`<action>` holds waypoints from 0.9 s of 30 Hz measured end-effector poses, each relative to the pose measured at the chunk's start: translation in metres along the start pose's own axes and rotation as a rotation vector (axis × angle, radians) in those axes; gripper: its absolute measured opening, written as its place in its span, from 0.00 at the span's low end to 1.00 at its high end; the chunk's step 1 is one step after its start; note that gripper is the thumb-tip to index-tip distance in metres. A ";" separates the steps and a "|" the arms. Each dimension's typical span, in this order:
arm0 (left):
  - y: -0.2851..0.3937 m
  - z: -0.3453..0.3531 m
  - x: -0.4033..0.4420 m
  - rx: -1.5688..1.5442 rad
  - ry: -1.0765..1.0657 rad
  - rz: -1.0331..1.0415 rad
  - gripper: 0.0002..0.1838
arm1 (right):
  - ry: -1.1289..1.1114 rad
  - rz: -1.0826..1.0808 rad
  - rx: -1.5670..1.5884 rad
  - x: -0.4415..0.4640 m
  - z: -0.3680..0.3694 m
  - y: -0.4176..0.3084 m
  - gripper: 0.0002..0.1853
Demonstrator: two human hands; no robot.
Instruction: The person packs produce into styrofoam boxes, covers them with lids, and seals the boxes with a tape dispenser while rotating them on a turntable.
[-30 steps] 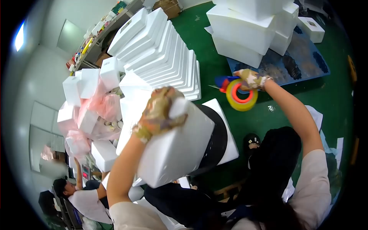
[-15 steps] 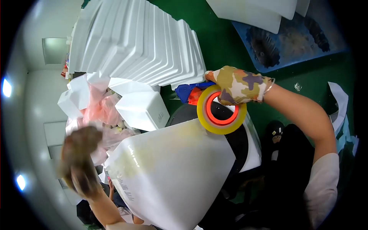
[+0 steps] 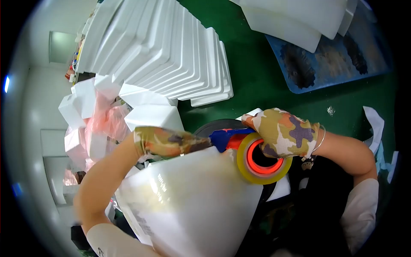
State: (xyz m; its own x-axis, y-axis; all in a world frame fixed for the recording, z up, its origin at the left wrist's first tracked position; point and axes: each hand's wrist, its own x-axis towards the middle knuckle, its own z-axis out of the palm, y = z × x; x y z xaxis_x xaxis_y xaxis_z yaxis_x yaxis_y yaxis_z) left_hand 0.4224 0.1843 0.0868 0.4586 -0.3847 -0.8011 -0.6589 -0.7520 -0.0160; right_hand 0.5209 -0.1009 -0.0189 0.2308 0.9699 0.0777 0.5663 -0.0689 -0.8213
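A large white foam box (image 3: 192,201) lies in front of me, tilted, on a round black surface (image 3: 214,127). My right hand (image 3: 287,133), in a camouflage glove, is closed round a blue and red tape dispenser (image 3: 227,139) carrying a roll of yellow tape (image 3: 244,162) with an orange core. The dispenser's front end is at the box's upper edge. My left hand (image 3: 175,142), gloved alike, reaches along that edge with its fingertips beside the dispenser's blue end. The glove is seen from its back, and its finger positions are unclear.
Nested white foam lids or boxes (image 3: 158,51) stand behind the box. Smaller white boxes and pink plastic bags (image 3: 113,122) are at the left. Further white boxes (image 3: 295,19) rest on a blue pallet (image 3: 334,64) at the upper right. White scraps (image 3: 374,122) lie at the right.
My left hand has come off the box, swung left, and returned to its upper edge. My right hand has brought the dispenser from the right to the box, which has turned.
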 end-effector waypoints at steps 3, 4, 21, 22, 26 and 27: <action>-0.003 -0.035 -0.033 -0.632 -0.021 -0.249 0.28 | 0.091 -0.058 -0.079 -0.006 0.008 -0.004 0.24; -0.002 -0.043 -0.053 -0.980 0.252 -0.125 0.29 | 0.202 -0.170 -0.146 -0.002 0.019 0.006 0.24; 0.170 -0.064 -0.063 -0.440 0.785 -0.749 0.35 | -0.538 0.249 -0.280 0.023 -0.040 0.004 0.43; 0.170 -0.072 -0.065 -0.481 0.753 -0.826 0.34 | -0.499 0.343 0.029 -0.002 -0.044 0.017 0.42; 0.125 -0.058 -0.068 -0.553 0.722 -1.087 0.33 | -0.334 0.323 -0.194 -0.066 -0.042 0.001 0.41; 0.112 -0.049 -0.075 -0.534 0.657 -1.158 0.34 | -0.290 0.313 -0.160 -0.074 -0.039 0.010 0.41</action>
State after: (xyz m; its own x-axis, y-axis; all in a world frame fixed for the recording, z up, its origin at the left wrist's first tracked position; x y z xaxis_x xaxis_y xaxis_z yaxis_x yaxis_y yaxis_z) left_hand 0.3433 0.1025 0.1751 0.8571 0.5100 -0.0728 0.5007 -0.8578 -0.1160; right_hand 0.5407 -0.1826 -0.0108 0.1927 0.9203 -0.3405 0.6251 -0.3826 -0.6804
